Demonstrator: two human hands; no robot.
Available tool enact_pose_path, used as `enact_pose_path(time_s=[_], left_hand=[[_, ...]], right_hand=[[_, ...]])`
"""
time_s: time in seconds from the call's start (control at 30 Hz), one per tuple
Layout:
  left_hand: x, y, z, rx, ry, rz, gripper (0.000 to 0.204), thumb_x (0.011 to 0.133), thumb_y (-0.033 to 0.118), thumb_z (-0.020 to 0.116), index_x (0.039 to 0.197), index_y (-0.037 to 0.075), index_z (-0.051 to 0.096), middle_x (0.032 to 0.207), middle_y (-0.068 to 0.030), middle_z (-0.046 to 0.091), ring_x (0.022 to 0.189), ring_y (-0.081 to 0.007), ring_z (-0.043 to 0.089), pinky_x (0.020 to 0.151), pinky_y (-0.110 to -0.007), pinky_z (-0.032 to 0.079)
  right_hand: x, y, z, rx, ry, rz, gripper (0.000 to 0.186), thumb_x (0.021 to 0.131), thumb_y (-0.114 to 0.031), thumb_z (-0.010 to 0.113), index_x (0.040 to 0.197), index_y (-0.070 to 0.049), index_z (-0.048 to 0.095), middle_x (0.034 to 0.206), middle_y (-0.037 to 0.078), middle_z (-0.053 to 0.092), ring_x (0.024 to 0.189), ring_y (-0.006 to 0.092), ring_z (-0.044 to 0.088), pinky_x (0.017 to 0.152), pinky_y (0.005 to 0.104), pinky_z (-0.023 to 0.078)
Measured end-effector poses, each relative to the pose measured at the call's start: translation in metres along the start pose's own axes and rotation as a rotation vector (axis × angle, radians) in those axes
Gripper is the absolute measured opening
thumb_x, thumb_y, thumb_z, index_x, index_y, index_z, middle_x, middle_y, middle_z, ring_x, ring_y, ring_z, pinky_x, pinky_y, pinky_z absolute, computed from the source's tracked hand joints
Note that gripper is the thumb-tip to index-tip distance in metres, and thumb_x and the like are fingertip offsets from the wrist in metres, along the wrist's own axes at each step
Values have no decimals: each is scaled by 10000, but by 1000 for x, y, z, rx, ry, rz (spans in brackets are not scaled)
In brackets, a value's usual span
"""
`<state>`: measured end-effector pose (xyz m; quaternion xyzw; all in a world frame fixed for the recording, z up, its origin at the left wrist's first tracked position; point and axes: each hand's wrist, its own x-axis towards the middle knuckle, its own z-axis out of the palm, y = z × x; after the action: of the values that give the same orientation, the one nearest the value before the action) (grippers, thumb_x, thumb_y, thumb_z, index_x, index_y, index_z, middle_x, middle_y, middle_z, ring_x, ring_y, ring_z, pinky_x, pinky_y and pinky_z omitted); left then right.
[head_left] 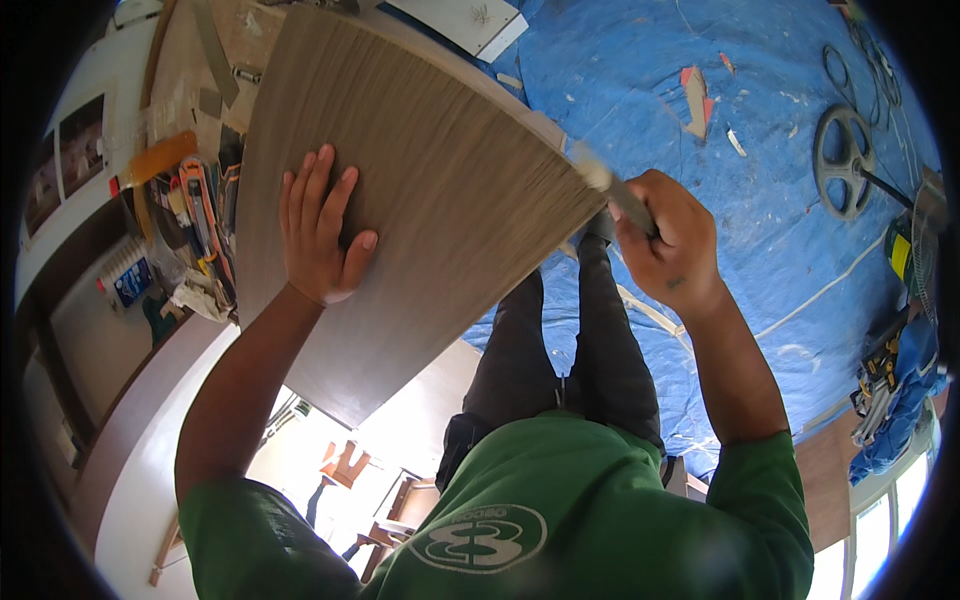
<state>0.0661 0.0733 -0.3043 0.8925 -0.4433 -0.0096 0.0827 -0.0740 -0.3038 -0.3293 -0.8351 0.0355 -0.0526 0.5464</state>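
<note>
Blue-sheeted floor point(770, 260), brown wood-grain panel point(430, 170) before the person

Blur smears the pale-tipped grey tool point(633, 210) that the right hand point(675, 235) grips at the panel's corner. The left hand point(322, 240) lies spread on the panel, which mostly hides its support. Mixed hand tools point(193, 192) crowd its left edge; a grey spoked wheel point(850, 168) stands right.

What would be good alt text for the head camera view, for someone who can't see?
A person's left hand rests spread on a wood-grain board, while the right hand grips a blurred tool by its edge. A littered blue sheet lies below.
</note>
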Motion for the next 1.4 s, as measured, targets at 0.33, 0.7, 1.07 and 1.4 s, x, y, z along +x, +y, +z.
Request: enact_pose_path(time_s=[0.33, 0.7, 1.07, 1.4], left_hand=[[-1, 5, -6, -23, -18, -41, 611, 999, 458, 493, 1502, 112, 504, 1611, -177, 396, 1489, -379, 349, 1217, -570, 191], [21, 67, 20, 37, 2, -144, 860, 948, 652, 526, 1595, 112, 355, 1680, -177, 253, 1546, -423, 205, 1213, -654, 147], [85, 208, 54, 109, 92, -280, 599, 1069, 388, 413, 1598, 115, 341, 1682, -75, 285, 1564, -253, 222, 1266, -530, 132], [-105, 195, 35, -8, 99, -607, 686, 1040, 539, 436, 1613, 180, 312, 1698, -66, 235, 1570, -234, 197, 1273, -538, 114]], right_hand=[[-54, 95, 1, 709, 218, 820, 159, 1006, -197, 658, 958, -62, 591, 684, -29, 492, 517, 33, 422, 447, 212, 310], [-263, 182, -56, -303, -326, 921, 318, 859, -109, 628, 1176, -88, 642, 827, 215, 675, 791, 382, 683, 727, 452, 530], [-292, 122, -111, -115, -233, 1311, 126, 977, -162, 558, 1092, -147, 609, 591, -20, 476, 398, 89, 394, 343, 285, 303], [-238, 107, -152, -206, -310, 1166, 56, 1003, -169, 540, 1021, -134, 579, 589, -1, 481, 380, 102, 398, 332, 283, 299]])
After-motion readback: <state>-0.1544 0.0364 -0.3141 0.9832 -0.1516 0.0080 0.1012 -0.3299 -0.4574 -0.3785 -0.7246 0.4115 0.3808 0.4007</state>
